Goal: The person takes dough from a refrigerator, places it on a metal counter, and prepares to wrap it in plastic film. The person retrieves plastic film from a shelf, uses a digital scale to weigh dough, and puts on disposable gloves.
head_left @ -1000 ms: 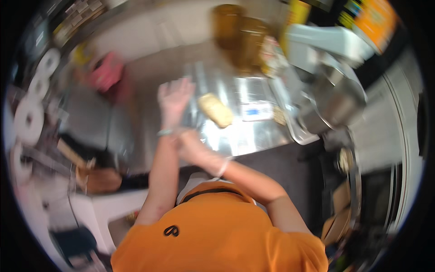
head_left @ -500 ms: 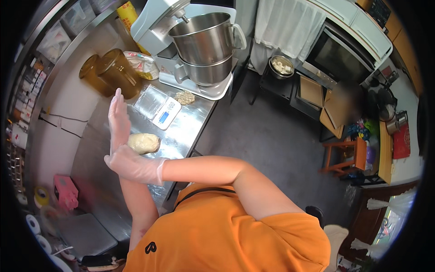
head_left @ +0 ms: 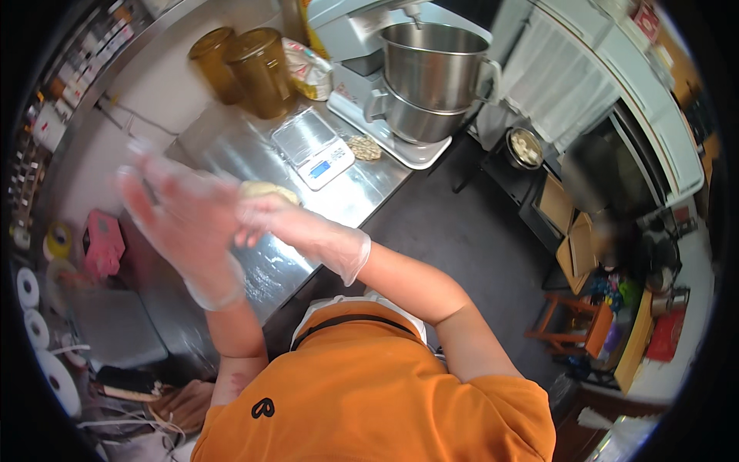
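Observation:
Both hands wear clear plastic gloves and are blurred by motion above the steel worktop (head_left: 269,289). My left hand (head_left: 185,219) is open, its fingers spread toward the upper left and the glove loose at its fingertips. Against its thumb side is my right hand (head_left: 296,223), fingers bent inward; whether they pinch the left glove I cannot make out. A pale lump of dough (head_left: 271,190) lies on the worktop just behind the hands, partly hidden by them. Beyond it stands a white digital kitchen scale (head_left: 323,164) with a lit display and a clear sheet on its platform.
A stand mixer (head_left: 358,38) with stacked steel bowls (head_left: 435,73) occupies the far right of the worktop. Two amber canisters (head_left: 262,77) stand by the wall, beside a flour bag (head_left: 309,71). At left are a pink box (head_left: 102,240) and paper rolls (head_left: 28,289).
My right hand has shifted from the left wrist to the left thumb side. The left fingers have spread from a straight, upright pose. The whole view has turned and shifted.

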Demonstrator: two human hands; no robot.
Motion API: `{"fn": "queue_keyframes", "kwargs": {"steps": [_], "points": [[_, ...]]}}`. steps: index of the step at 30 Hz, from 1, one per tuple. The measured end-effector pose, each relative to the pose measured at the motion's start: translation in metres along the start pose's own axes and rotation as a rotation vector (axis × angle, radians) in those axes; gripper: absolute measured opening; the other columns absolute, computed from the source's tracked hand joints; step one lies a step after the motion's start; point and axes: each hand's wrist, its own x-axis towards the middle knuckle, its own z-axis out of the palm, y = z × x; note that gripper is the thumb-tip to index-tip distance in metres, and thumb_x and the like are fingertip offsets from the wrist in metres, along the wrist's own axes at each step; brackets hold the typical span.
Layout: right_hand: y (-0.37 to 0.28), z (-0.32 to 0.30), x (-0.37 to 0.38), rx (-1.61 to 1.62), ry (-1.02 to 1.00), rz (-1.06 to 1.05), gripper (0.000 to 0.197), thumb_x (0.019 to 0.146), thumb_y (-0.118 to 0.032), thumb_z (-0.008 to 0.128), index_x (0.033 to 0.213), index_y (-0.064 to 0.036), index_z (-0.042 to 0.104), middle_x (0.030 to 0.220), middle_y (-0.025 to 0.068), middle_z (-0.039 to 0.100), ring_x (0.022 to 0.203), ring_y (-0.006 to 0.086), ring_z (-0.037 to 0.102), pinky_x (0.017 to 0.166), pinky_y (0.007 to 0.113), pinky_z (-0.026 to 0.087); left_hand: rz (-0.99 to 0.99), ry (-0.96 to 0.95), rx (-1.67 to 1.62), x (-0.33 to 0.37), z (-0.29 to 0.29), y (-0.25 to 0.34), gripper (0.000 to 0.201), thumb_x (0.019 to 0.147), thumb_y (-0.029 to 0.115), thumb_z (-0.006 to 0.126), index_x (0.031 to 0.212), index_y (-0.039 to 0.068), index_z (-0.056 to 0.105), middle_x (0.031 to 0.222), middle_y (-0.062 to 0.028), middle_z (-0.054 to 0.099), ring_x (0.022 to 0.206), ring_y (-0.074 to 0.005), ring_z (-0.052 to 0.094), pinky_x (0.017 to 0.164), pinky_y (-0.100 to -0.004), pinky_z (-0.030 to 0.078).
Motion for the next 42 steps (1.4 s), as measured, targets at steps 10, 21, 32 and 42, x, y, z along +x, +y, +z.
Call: {"fn": "queue_keyframes", "kwargs": {"steps": [10,21,32,42], "points": [[0.057,-0.015,-0.031,-0.119,-0.133,0.257,0.039,0.09,-0.037,0.048,0.098,-0.001,0.061,0.08,0.0077,0.061,0.076,0.0131,0.054,0.072,0.027,0.043,-0.028,-0.044,-0.054,-0.04,0.005,-0.085,0.085,0.091,0.061,0.012,0.136,-0.009,0.027,0.125,-0.0303,0.045,0.116,-0.0403,0.043,0.093,-0.0466,0.034],[0.088,-0.024,-0.036,-0.254,-0.204,0.208,0.034,0.087,-0.032,0.051,0.093,-0.0007,0.062,0.078,0.008,0.06,0.071,0.012,0.053,0.067,0.028,0.044,-0.43,0.031,0.361,-0.007,0.007,-0.166,0.054,0.089,0.048,0.042,0.116,0.002,0.053,0.107,-0.0188,0.06,0.091,-0.0278,0.058,0.083,-0.0377,0.042],[0.115,-0.057,-0.079,-0.198,-0.201,0.24,0.028,0.085,-0.027,0.054,0.087,-0.0004,0.063,0.076,0.0084,0.06,0.067,0.0109,0.052,0.061,0.028,0.044,-0.137,0.357,0.383,0.01,-0.004,-0.136,0.044,0.09,0.054,0.04,0.088,0.013,0.054,0.083,-0.0061,0.058,0.07,-0.018,0.048,0.068,-0.0352,0.033],[0.117,-0.188,-0.344,-0.048,0.878,0.589,0.063,0.085,-0.052,0.05,0.128,-0.0064,0.048,0.127,0.0103,0.05,0.125,0.0264,0.038,0.105,0.034,0.028,-0.587,0.388,-0.216,0.006,-0.088,-0.249,0.075,0.089,0.065,0.016,0.139,0.013,0.034,0.15,-0.0127,0.015,0.138,-0.0372,-0.003,0.11,-0.0459,-0.008]]}}
